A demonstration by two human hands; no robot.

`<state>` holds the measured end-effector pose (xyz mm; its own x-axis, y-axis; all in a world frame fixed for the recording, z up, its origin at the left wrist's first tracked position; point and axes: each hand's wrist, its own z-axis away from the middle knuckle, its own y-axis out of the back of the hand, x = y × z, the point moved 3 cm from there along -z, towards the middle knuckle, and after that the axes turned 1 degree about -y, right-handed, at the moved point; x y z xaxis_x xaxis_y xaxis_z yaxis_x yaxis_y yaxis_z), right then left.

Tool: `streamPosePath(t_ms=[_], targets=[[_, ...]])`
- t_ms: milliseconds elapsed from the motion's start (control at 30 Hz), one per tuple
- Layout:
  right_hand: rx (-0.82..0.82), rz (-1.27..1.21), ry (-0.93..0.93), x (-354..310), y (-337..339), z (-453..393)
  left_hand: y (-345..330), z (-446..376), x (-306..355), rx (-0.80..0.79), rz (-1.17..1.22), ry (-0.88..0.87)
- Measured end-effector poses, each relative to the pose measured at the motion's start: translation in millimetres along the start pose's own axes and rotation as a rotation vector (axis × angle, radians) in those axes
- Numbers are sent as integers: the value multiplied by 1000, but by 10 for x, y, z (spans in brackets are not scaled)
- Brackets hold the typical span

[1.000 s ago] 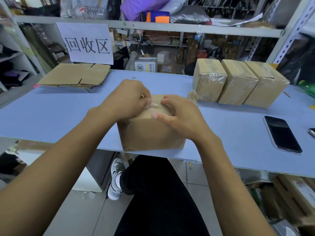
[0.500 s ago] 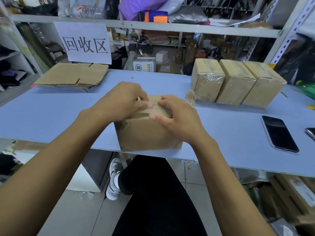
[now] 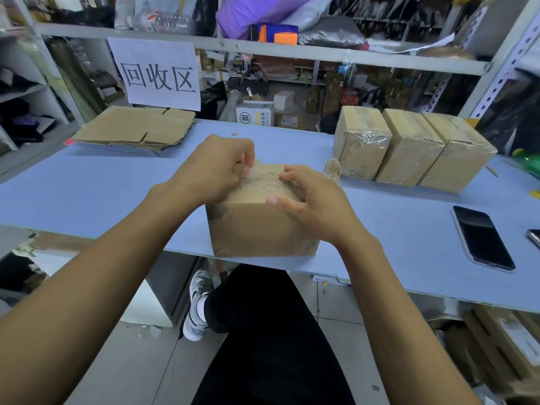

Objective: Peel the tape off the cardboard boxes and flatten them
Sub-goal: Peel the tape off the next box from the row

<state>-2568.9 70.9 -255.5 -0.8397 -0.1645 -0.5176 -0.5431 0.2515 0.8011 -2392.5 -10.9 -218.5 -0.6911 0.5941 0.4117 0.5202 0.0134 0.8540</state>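
A brown cardboard box stands at the near edge of the blue table. My left hand pinches a strip of clear tape at the box's top left and holds it lifted off the top face. A rough, torn band shows on the cardboard where the tape came away. My right hand grips the box's top right corner, thumb on the front edge. Three taped boxes stand in a row at the back right.
A stack of flattened cardboard lies at the back left under a white paper sign. A crumpled ball of tape sits beside the taped boxes. A black phone lies at the right. Shelves stand behind.
My left hand has drawn the tape strip to the left, baring more of the torn band on the box top. My right hand has stayed on the box.
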Motion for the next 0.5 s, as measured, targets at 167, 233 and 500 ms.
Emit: streamPosePath(t_ms=[167,233,500], targets=[[-107,74,-35,-33,67,-64,353,159,-360,64,-3,87],[-177,156,-41,-129,100,-148,404,221,-440,58,-28,124],[-272,352,71,-550,-266,-493,279,251,-381,-5,62,144]])
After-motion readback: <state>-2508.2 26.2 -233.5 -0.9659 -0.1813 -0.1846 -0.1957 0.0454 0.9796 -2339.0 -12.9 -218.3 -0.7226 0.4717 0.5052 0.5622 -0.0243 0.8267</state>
